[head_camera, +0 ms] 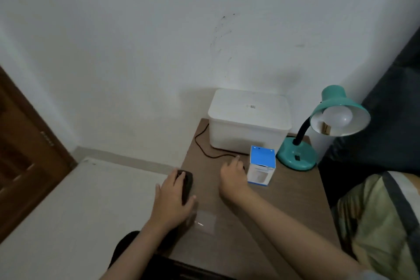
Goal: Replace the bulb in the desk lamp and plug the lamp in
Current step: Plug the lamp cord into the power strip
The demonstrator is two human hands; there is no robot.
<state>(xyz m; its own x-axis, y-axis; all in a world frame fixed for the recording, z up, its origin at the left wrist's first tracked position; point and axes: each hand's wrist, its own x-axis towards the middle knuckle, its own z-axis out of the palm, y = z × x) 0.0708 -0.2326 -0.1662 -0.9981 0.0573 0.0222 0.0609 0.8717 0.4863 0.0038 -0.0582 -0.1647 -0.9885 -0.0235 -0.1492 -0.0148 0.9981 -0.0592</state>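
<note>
Left grip [175,195] clamped on a dark block [186,185], right grip [234,174] loose by the cord [204,150]; bulb [338,116] sits in the lamp [318,125] at 2 o'clock, probably fragile, so I'd cradle its globe.

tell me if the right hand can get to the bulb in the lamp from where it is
Probably yes. The right hand is empty beside the blue box, and the lamp shade opens toward the person, leaving the bulb exposed.
</note>
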